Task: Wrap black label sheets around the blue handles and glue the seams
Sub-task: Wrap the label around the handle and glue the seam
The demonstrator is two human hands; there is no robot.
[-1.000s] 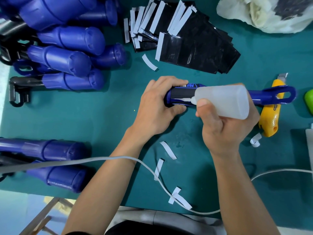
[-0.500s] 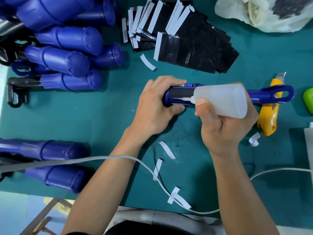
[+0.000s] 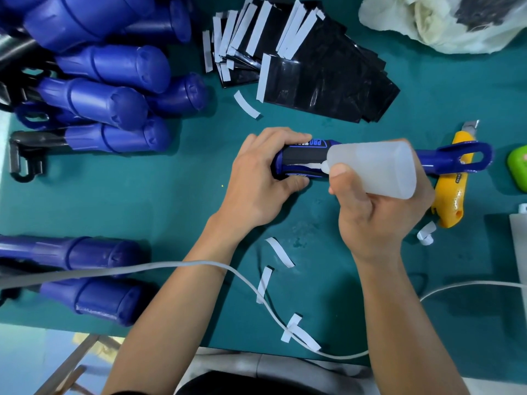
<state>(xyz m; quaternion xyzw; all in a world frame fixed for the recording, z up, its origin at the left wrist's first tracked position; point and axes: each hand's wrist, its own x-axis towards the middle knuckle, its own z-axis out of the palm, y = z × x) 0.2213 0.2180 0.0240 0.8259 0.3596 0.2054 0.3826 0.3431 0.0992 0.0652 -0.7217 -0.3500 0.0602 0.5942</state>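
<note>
Holding almost exactly as a second ago, the left hand [image 3: 256, 178] is curled round the handle [image 3: 445, 163] at the end away from its loop, fingers over the top and thumb underneath, pinning it to the mat [image 3: 171, 201]. The right hand [image 3: 376, 218] grips the bottle [image 3: 376, 169], thumb pressed on its side, with the nozzle [image 3: 325, 166] touching the label [image 3: 302, 157] where its edges meet. Across the earlier views and this one the nozzle has barely travelled. A pale line [image 3: 305, 166] runs along the seam from the tip toward the left hand, about as long as before, though whether it is wet glue or the label's white edge is hard to tell. The person seems to be dwelling at one spot, so this handle is wrapped and its gluing is under way, not finished. Much remains: a fan of sheets [image 3: 328, 81] lies beyond the hands, and bare handles [image 3: 108, 98] are piled at far left. Peeled strips [image 3: 279, 252] litter the mat, and a knife [image 3: 453, 195] lies under the looped end
</note>
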